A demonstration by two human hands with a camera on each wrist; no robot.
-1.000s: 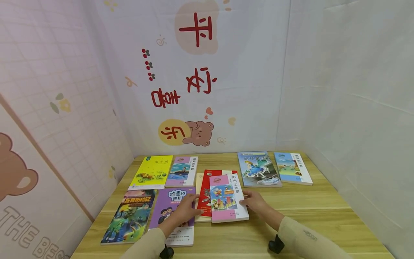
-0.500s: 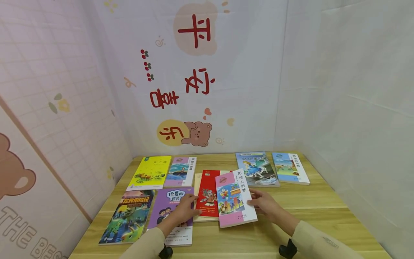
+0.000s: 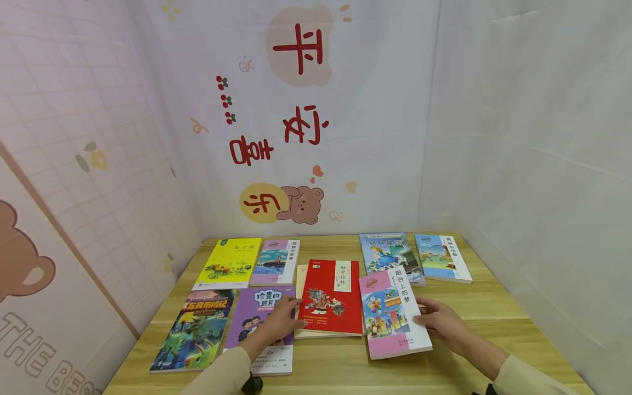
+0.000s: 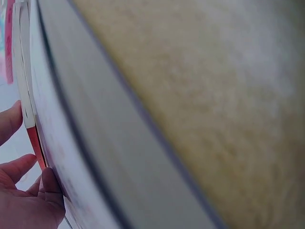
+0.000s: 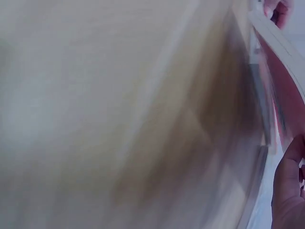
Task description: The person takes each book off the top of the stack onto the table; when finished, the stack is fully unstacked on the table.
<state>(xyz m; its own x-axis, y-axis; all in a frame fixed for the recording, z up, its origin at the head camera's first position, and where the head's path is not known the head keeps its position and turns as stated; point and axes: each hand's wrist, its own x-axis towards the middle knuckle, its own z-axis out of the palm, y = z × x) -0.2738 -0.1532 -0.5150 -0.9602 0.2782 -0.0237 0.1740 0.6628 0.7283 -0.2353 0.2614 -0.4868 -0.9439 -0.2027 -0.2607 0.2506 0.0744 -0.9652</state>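
My right hand point(image 3: 444, 322) grips the right edge of a pink and white paperback point(image 3: 390, 315) with a city picture on its cover. This book is tilted, with its upper part overlapping a blue fairy-tale book point(image 3: 382, 255) in the head view. My left hand point(image 3: 278, 323) reaches over a purple book point(image 3: 252, 312), its thumb and fingertips spread along the left edge of a red book point(image 3: 331, 299). A cream book point(image 3: 300, 288) lies under the red one. The left wrist view shows the left fingers point(image 4: 19, 167) touching the books' edge; some are curled.
At the back left lie a yellow book point(image 3: 232, 263) and a pink book point(image 3: 274, 263) with a boat picture. A green illustrated book point(image 3: 195, 332) lies at the front left, a light-blue one point(image 3: 439, 258) at the back right. White fabric walls point(image 3: 375, 109) surround the wooden table point(image 3: 474, 307).
The right hand has carried the pink and white book off the red book to the right, uncovering the red cover. The left hand has stayed at the red book's edge.
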